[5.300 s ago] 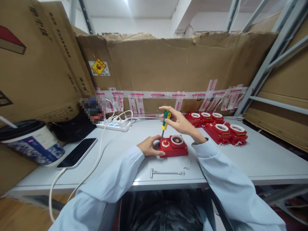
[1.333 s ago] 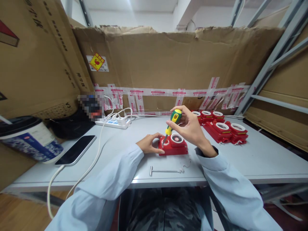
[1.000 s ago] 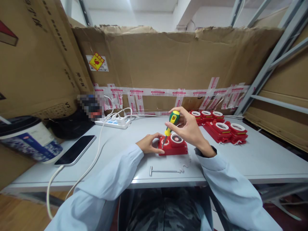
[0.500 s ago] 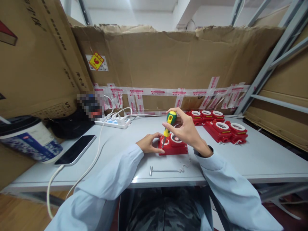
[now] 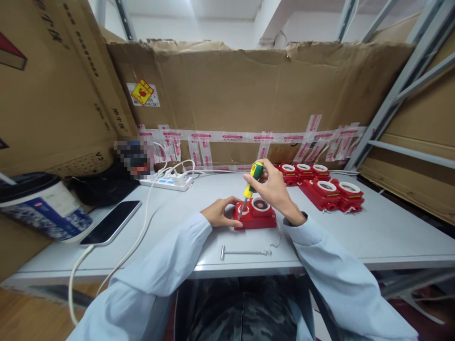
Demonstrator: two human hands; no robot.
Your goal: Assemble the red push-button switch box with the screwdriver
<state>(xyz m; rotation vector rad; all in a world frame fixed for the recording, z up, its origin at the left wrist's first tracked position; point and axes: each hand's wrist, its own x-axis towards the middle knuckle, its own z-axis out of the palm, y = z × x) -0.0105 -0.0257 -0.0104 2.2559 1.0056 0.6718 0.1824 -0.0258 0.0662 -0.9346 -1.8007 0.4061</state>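
A red box-shaped device (image 5: pixel 261 221) with a white-ringed round window lies on the table in front of me. My left hand (image 5: pixel 219 213) grips its left end, thumb at the front corner and fingers at the back. In my right hand (image 5: pixel 272 187) is a screwdriver (image 5: pixel 254 176) with a green and yellow handle, held by thumb and fingers. Its shaft slants down to the left, and the tip meets the device's front left corner, close to my left thumb. A small metal T-shaped rod (image 5: pixel 243 252) lies in front of the device, near a thin chain or cord at its right end.
Several more red devices (image 5: pixel 325 194) stand at the back right. At left are a phone (image 5: pixel 112 222) on a white cable, a large cup (image 5: pixel 46 206) and a power strip (image 5: pixel 170 182). A cardboard sheet (image 5: pixel 227 90) walls off the back; a metal frame rises at right.
The screwdriver's handle has tilted further right, and my right hand has shifted and turned slightly with it. The tip stays at the same corner; my left hand keeps its hold.
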